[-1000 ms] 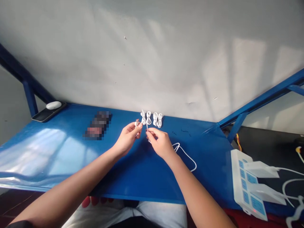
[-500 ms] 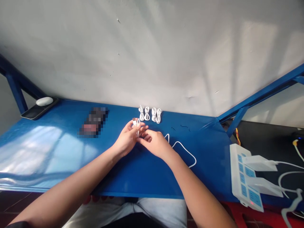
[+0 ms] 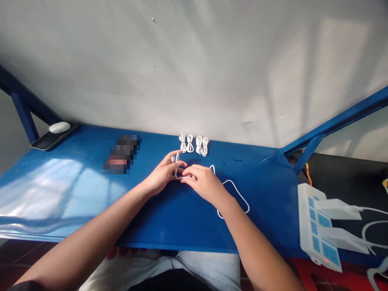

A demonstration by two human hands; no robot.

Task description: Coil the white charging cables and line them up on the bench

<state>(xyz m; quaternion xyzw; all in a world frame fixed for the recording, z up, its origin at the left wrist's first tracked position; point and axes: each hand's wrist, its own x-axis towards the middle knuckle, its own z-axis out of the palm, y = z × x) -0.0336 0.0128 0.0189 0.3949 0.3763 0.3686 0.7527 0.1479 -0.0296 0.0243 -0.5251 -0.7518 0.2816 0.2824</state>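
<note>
Bright daylight is reaching you; glare is washing the blue table left of your left hand, pale light patches are falling on the wall beyond, edges are bowing.

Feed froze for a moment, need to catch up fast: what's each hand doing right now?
Left hand: closed on the white cable, pinching its plug end.
Right hand: closed on the same cable, pinching it close beside the left.
</note>
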